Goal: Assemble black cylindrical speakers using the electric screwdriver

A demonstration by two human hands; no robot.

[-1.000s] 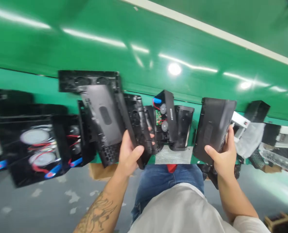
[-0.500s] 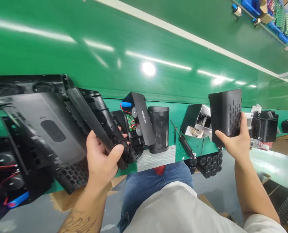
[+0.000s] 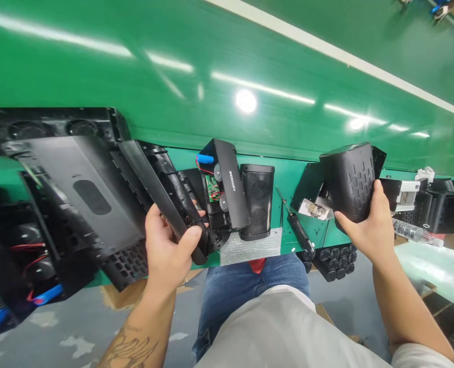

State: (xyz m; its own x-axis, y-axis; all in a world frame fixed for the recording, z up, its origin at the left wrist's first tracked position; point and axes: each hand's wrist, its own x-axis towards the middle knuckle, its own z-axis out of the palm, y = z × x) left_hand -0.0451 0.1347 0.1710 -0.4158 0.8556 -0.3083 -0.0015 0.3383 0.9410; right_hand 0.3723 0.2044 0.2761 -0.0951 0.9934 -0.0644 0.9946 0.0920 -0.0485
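Head view, a green bench (image 3: 288,138) seen from above, with black parts in a row along its near side. The left hand (image 3: 169,245) is clamped on a panel (image 3: 152,189), thumb on its near end; fingertips show past the ribbed shell (image 3: 175,179) just beside it, and whether that shell is also gripped cannot be told. The right hand (image 3: 370,232) is clamped on a cover (image 3: 347,181) with rows of slots, its thumb at the lower left corner and its fingers along the right edge. The cover is tilted in front of a metal fixture (image 3: 315,208).

Between the hands stands a tilted casing (image 3: 232,191) lettered "MERKURY" in white, the word running down its face. Its exposed side shows a blue cylinder (image 3: 206,159), a green board (image 3: 212,186) and two round discs. To its right is a speaker (image 3: 256,202) with two round grilles, then a screwdriver (image 3: 299,230) lying aslant. A silvery sheet (image 3: 253,250) lies at the bench edge. At far left, a grey plate (image 3: 92,197) bears a dark oval; at right, a clear bottle (image 3: 414,231) lies on its side.
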